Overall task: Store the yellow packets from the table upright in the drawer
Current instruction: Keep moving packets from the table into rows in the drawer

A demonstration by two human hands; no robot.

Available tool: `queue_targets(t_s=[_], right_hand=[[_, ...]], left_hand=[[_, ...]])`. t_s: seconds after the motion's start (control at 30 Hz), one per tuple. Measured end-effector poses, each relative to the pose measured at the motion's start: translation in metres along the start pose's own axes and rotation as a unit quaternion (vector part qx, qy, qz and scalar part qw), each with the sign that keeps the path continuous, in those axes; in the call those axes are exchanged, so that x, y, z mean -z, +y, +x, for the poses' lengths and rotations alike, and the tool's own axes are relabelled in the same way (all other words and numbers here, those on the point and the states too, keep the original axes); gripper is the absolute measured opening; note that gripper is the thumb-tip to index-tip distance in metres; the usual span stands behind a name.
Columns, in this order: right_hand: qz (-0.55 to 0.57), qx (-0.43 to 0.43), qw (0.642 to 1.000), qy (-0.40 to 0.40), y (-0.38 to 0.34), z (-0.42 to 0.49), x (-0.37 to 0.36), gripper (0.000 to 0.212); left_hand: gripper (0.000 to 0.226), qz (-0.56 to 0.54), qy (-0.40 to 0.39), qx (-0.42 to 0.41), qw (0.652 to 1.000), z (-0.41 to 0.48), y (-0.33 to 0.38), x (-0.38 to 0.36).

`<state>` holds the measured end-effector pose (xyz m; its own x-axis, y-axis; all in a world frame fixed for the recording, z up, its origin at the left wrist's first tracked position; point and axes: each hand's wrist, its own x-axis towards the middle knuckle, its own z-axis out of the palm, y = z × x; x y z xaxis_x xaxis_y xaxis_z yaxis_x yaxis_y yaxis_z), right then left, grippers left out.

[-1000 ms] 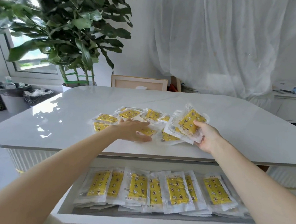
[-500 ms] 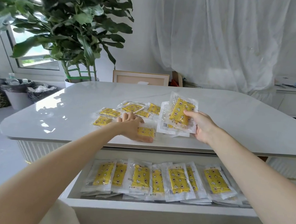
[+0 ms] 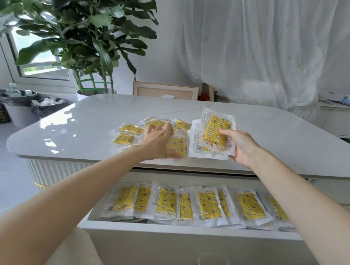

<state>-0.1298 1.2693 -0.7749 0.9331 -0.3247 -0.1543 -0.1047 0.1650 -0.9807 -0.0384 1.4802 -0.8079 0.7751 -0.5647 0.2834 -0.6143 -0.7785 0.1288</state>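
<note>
Your glossy white table point(image 3: 275, 142) stands over the open white drawer point(image 3: 181, 231), which is already lined with packets. Your right hand point(image 3: 243, 148) has just lifted its gripped stack of clear-wrapped yellow packets point(image 3: 214, 132) off the table, likely ready for filing. Your left hand point(image 3: 158, 140) presses flat on a loose packet point(image 3: 178, 146) near the table's front edge.

The desk point(image 3: 286, 143) is bare across its right half, far side and left front corner, so passage there is open. Loose yellow packets point(image 3: 130, 129) crowd the middle near the front edge, beside the packet stack point(image 3: 213, 133) held in the right grip point(image 3: 241, 148). Below, the open drawer point(image 3: 180, 244) is filled side to side by a packet row point(image 3: 166, 200); both forearms cross above it.
</note>
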Motion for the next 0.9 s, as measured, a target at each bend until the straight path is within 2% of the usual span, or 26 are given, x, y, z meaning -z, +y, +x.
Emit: queue_targets(t_s=[0.1, 0.17, 0.27, 0.37, 0.43, 0.53, 0.63, 0.67, 0.73, 0.83, 0.9], right_hand=[[-0.036, -0.019, 0.998, -0.049, 0.002, -0.005, 0.008, 0.035], [-0.074, -0.047, 0.990, -0.114, 0.003, -0.011, 0.015, 0.027], [-0.149, -0.107, 0.962, -0.202, 0.008, -0.018, 0.027, 0.016], [-0.203, -0.165, 0.929, -0.263, 0.012, -0.026, 0.035, 0.009], [-0.261, -0.206, 0.903, -0.272, 0.014, -0.030, 0.042, 0.011], [-0.328, -0.267, 0.870, -0.252, 0.019, -0.029, 0.051, 0.012], [-0.387, -0.300, 0.849, -0.200, 0.024, -0.026, 0.061, 0.007], [-0.402, -0.304, 0.846, -0.175, 0.025, -0.026, 0.066, 0.017], [-0.421, -0.308, 0.845, -0.119, 0.027, -0.025, 0.078, 0.040], [-0.412, -0.302, 0.858, -0.050, 0.040, -0.016, 0.104, 0.028], [-0.415, -0.301, 0.859, -0.013, 0.051, -0.007, 0.121, 0.038]], left_hand=[[0.063, -0.109, -0.029, 0.020, 0.993, -0.008, 0.002, 0.011], [0.055, -0.137, -0.052, 0.018, 0.989, -0.013, 0.002, 0.018], [0.036, -0.131, -0.091, -0.006, 0.987, -0.020, 0.003, 0.023], [0.036, -0.162, -0.191, -0.025, 0.968, -0.033, 0.006, 0.024], [0.036, -0.163, -0.237, -0.037, 0.957, -0.043, 0.008, 0.019], [0.039, -0.156, -0.252, -0.039, 0.954, -0.055, 0.015, -0.001], [0.025, -0.240, -0.248, 0.015, 0.938, -0.056, 0.026, -0.021], [0.020, -0.276, -0.250, 0.040, 0.927, -0.055, 0.031, -0.026], [0.027, -0.321, -0.251, 0.094, 0.908, -0.051, 0.040, -0.043], [0.039, -0.347, -0.272, 0.178, 0.880, -0.045, 0.051, -0.072], [0.041, -0.389, -0.292, 0.220, 0.846, -0.040, 0.054, -0.087]])
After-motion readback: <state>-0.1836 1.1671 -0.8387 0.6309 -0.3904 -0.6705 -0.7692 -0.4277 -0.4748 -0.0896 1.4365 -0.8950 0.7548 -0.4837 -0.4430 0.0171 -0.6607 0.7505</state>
